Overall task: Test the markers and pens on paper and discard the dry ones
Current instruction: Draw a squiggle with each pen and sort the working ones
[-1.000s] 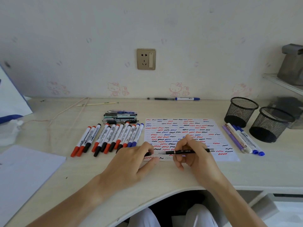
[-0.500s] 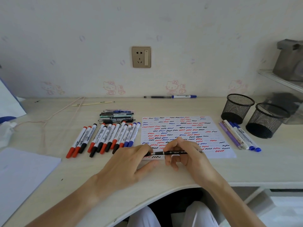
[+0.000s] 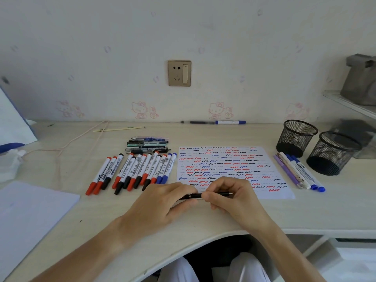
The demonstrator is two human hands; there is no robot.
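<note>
A slim black pen [image 3: 220, 194] lies level just above the near edge of the test paper [image 3: 234, 159], which is filled with red, blue and black squiggles. My right hand [image 3: 232, 197] pinches the pen's middle. My left hand [image 3: 162, 202] grips its left end, where the cap sits against the barrel. A row of red, black and blue whiteboard markers [image 3: 134, 171] lies left of the paper, with a stack of thin pens [image 3: 148, 145] behind it. Several pens and markers [image 3: 297, 171] lie right of the paper.
Two black mesh cups [image 3: 296, 141] [image 3: 331, 153] stand at the right. A blue marker and a pen [image 3: 215, 122] lie along the wall. White sheets [image 3: 30, 212] cover the near left corner, with a cord [image 3: 61, 149] and crumpled tissue [image 3: 10, 165] beyond.
The pen moved left out from over the paper and its tip went into the cap that my left hand holds. Both hands closed together at the paper's near edge.
</note>
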